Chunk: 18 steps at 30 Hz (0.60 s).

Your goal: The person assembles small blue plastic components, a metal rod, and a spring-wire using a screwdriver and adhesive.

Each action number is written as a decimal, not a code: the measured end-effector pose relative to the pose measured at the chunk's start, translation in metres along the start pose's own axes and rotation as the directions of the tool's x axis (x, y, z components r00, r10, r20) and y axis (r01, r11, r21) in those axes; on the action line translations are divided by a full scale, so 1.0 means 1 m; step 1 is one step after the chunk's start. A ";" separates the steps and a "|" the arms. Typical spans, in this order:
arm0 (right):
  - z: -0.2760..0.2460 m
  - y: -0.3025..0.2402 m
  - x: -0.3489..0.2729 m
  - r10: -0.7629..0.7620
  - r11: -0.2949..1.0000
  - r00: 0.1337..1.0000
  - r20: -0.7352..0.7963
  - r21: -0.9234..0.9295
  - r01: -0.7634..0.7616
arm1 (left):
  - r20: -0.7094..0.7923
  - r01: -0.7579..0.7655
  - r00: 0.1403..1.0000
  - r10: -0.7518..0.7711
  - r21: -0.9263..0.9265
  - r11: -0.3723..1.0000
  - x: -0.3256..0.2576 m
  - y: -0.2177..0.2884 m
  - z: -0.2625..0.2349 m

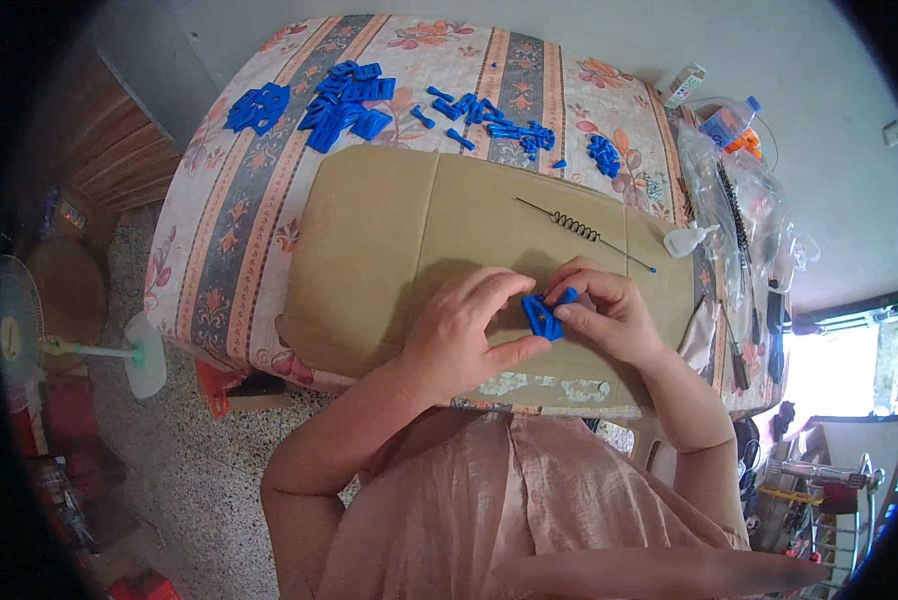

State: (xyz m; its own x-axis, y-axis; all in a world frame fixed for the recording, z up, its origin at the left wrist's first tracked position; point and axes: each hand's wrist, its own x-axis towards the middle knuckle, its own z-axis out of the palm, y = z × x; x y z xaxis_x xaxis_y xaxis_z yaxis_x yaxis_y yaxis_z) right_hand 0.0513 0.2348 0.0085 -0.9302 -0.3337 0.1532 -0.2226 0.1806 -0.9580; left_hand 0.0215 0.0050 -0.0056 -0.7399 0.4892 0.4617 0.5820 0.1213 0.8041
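Over the near part of a brown cardboard sheet, a blocky blue plastic piece with an opening in it is held between both hands. The thumb and fingertips of my left hand grip it from the left. My right hand pinches a small blue plastic peg against its right side; the fingers partly hide where the two meet. Beyond my right hand, a coiled dark metal rod with a blue tip lies on the cardboard. A white squeeze bottle rests at the sheet's right edge.
On the flowered tablecloth, flat blue plates are heaped at the far left. Blue pegs and small parts lie at the far middle, with a small blue pile farther right. Plastic bags and a screwdriver line the right side.
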 end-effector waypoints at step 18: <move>-0.051 -0.058 -0.070 -0.184 0.844 0.931 -0.315 -0.536 -0.014 | 0.251 0.419 0.906 -0.340 -0.430 0.800 0.006 -0.008 0.007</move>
State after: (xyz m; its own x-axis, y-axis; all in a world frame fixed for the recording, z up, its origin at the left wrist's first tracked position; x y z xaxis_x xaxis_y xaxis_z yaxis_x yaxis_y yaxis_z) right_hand 0.1147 0.2950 0.0661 -0.9169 -0.0528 0.3956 -0.3314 0.6529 -0.6811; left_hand 0.0149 0.0134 -0.0122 -0.7838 0.6190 0.0511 0.0105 -0.0690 0.9976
